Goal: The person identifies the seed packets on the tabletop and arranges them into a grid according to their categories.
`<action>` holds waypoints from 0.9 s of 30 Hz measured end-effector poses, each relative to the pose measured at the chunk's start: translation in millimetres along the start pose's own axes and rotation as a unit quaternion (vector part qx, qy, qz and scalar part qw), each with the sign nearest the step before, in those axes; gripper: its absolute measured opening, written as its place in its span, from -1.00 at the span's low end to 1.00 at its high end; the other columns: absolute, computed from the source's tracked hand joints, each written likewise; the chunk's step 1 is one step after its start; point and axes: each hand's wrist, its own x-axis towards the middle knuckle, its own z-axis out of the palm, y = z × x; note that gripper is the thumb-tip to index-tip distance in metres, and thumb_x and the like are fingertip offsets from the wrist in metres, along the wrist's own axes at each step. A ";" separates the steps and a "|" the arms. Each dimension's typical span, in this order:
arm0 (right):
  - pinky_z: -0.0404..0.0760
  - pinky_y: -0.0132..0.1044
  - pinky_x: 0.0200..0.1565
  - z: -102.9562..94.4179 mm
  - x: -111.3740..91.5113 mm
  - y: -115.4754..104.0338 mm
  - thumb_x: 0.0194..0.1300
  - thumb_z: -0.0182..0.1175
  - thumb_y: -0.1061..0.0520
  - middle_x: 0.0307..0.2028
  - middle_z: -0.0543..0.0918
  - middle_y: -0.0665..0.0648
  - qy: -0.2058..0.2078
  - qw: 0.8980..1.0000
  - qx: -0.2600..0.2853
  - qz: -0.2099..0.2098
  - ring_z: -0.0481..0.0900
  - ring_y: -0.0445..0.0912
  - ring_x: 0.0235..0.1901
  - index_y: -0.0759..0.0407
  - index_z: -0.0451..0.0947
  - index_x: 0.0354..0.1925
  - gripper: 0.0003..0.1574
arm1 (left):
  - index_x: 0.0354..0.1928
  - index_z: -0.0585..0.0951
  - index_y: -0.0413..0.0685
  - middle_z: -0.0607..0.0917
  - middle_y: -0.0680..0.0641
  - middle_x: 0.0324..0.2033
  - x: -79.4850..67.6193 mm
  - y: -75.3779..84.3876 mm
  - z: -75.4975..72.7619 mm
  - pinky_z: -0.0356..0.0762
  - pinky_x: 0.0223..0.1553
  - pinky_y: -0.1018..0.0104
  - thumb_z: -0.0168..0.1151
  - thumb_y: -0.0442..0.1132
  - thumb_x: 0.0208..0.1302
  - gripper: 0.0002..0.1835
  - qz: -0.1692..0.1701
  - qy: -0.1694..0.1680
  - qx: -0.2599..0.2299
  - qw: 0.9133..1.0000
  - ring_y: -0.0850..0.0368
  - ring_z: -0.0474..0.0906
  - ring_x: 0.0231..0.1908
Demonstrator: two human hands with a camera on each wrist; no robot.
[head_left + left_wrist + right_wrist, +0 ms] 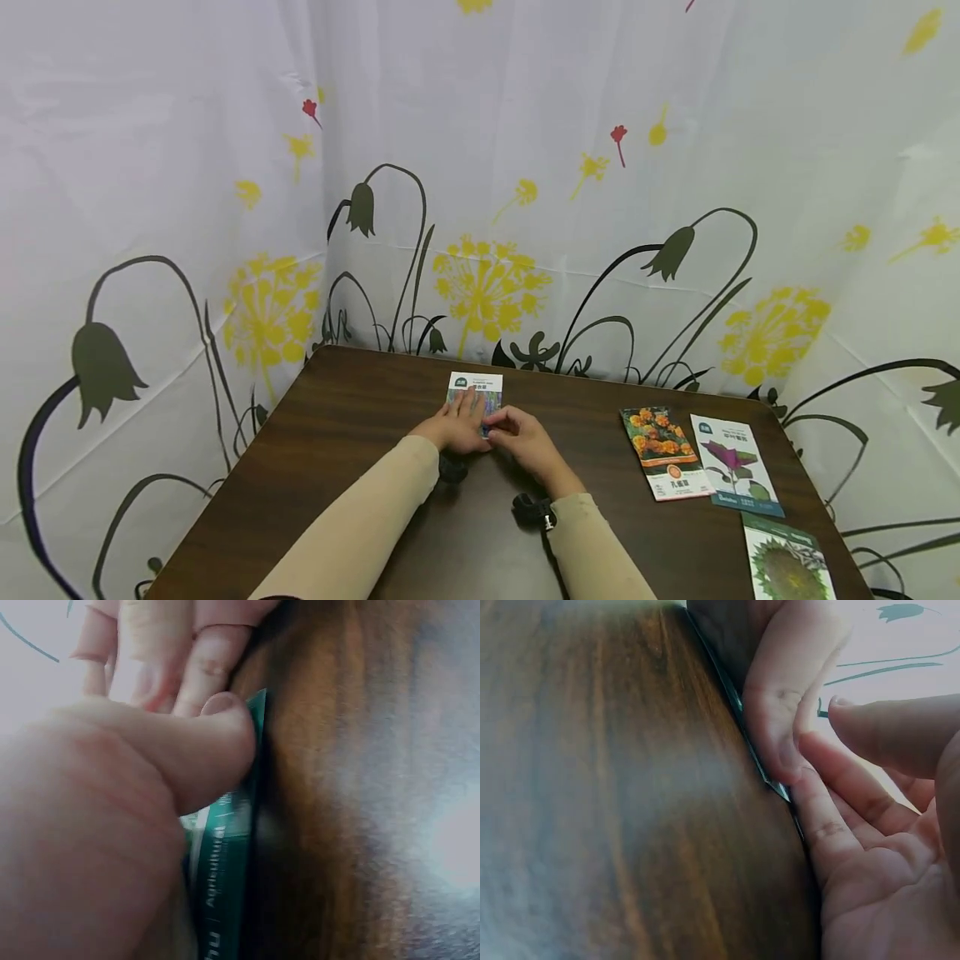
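A seed packet [487, 382] with a white top and a purple-flower picture lies near the table's far edge. My left hand [461, 425] is spread over it, fingers pointing away and covering much of the print. In the left wrist view, the left thumb presses by the corner of the packet's green band [225, 877]. My right hand [531, 446] is at the packet's right side, fingertips close to the left thumb. The right wrist view shows its thumb apart from its loosely bent fingers, which touch near the packet's corner [778, 789].
On the right of the brown table [337, 417] lie an orange-flower packet [663, 454], a purple-leaf packet [738, 467] touching it, and a sunflower packet [787, 558] nearer the front. A flower-printed curtain [480, 167] hangs behind the table.
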 end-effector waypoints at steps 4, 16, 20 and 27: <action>0.67 -0.42 0.04 -0.1 0.0 0.7 0.51 0.33 0.33 0.18 0.74 0.39 0.020 1.000 -0.007 -0.007 0.74 0.13 0.17 0.36 0.69 0.12 -0.74 | 0.80 -0.30 -0.04 -0.42 -0.20 0.77 3.1 1.7 2.9 -0.31 0.72 -0.30 0.19 0.39 0.49 0.23 -0.007 0.005 0.003 1.000 -0.24 -0.51 0.76; 0.69 -0.33 0.21 -7.7 -2.2 0.0 0.54 0.25 0.41 0.23 0.67 0.52 0.075 0.986 0.147 -0.004 0.70 0.11 0.25 0.56 0.54 0.16 -0.70 | 0.80 -0.27 -0.05 -0.40 -0.22 0.77 -5.2 7.6 -5.2 -0.26 0.74 -0.25 0.16 0.45 0.48 0.24 -0.013 0.008 0.005 1.000 -0.24 -0.47 0.77; 0.68 -0.33 0.26 -14.6 -4.7 1.3 0.54 0.28 0.36 0.27 0.62 0.58 0.083 0.985 0.153 -0.019 0.67 0.17 0.31 0.57 0.52 0.18 -0.65 | 0.80 -0.28 -0.06 -0.43 -0.23 0.77 -4.3 7.6 -5.5 -0.29 0.74 -0.24 0.15 0.47 0.47 0.25 -0.014 0.001 0.006 1.000 -0.24 -0.50 0.77; 0.66 -0.33 0.29 -39.0 -11.6 1.3 0.54 0.30 0.33 0.29 0.60 0.62 0.126 0.981 0.147 -0.027 0.60 0.32 0.38 0.56 0.52 0.19 -0.62 | 0.80 -0.28 0.00 -0.45 -0.18 0.77 -3.2 5.3 -4.9 -0.29 0.74 -0.22 0.17 0.49 0.46 0.26 -0.023 -0.003 0.003 1.000 -0.20 -0.50 0.77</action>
